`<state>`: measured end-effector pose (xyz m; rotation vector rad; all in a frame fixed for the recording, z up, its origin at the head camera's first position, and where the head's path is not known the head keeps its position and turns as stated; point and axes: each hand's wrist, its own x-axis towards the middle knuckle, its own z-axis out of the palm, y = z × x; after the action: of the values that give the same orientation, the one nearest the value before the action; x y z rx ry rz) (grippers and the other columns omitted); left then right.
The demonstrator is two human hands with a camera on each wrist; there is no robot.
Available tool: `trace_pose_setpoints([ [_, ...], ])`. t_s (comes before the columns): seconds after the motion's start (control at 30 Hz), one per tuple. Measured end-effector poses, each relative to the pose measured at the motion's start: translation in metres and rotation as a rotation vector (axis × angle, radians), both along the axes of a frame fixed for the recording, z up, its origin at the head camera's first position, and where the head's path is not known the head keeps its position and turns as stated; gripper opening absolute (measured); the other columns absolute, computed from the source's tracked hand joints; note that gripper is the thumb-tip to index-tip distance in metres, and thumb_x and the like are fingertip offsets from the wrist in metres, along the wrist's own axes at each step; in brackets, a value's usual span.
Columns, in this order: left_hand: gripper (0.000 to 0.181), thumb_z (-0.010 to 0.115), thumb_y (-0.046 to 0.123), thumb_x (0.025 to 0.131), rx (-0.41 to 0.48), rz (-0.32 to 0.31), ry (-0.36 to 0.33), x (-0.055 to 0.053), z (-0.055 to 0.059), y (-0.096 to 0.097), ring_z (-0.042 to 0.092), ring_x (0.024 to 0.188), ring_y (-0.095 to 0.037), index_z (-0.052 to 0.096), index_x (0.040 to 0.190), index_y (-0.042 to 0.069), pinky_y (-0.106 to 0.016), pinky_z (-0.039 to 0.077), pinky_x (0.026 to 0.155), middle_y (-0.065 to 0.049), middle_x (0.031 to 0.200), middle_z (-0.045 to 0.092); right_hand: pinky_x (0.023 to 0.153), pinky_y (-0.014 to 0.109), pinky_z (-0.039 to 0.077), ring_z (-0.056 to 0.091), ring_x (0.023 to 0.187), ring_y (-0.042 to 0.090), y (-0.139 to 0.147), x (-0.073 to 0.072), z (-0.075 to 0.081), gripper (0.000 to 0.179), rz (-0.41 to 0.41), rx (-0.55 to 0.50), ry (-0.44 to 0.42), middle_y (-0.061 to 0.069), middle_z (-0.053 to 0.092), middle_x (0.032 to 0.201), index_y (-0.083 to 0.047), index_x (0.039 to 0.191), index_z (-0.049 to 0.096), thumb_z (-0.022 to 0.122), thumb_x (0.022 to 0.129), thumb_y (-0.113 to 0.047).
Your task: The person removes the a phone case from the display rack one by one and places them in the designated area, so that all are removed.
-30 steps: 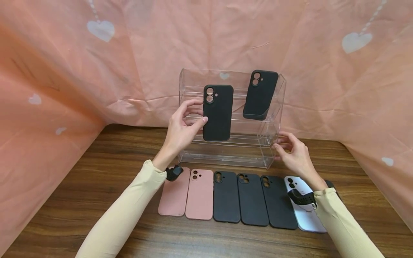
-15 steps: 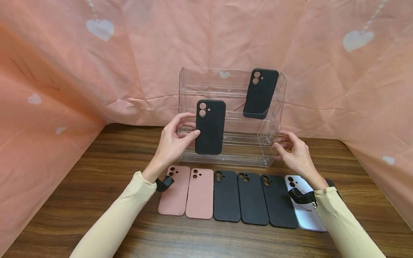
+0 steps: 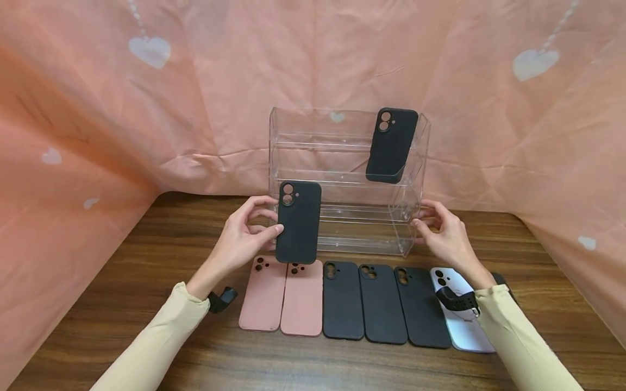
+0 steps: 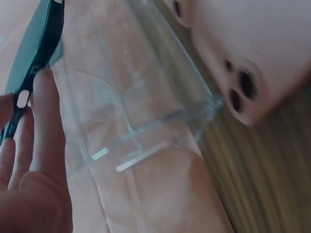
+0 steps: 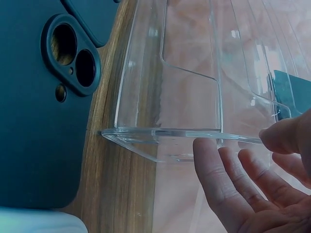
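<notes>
My left hand [image 3: 242, 236] pinches a black phone case [image 3: 299, 222] by its left edge, thumb in front and fingers behind. The case is upright, its camera cutouts at the upper left, in front of the lower left of a clear acrylic display stand [image 3: 362, 246]. In the left wrist view the case [image 4: 36, 46] shows edge-on between thumb and fingers. My right hand [image 3: 446, 234] holds the stand's right side panel, thumb at its front edge and fingers along the outer face, as the right wrist view shows. Another black phone case [image 3: 393, 146] leans on the stand's upper right tier.
Before the stand, a row lies on the wooden table [image 3: 146, 304]: two pink cases [image 3: 263, 298], several black cases [image 3: 343, 304] and a white case [image 3: 464, 326], partly under my right wrist. A dark case peeks out beyond it. Pink cloth [image 3: 235, 65] with hearts surrounds the table.
My left hand has moved down and left with the black phone case, from mid-stand to over the tops of the pink cases. The right hand stays on the stand.
</notes>
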<state>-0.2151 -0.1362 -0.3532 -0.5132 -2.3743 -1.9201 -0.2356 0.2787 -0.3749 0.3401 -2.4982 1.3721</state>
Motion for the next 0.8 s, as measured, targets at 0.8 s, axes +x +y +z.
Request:
trace_pose_setpoints([
  [0.8,0.055,0.074,0.008,0.093,-0.075,-0.047,-0.225,0.027,-0.032,-0.075,0.074,0.080,-0.020,0.047,0.140,0.017,-0.049,0.065,0.069,-0.019,0.116,0.060,0.062,0.032,0.064,0.064,0.085,-0.009,0.002,0.000,0.001,0.050,0.007,0.016,-0.012,0.030,0.063,0.116,0.005,0.144,0.046,0.062,0.097,0.004],
])
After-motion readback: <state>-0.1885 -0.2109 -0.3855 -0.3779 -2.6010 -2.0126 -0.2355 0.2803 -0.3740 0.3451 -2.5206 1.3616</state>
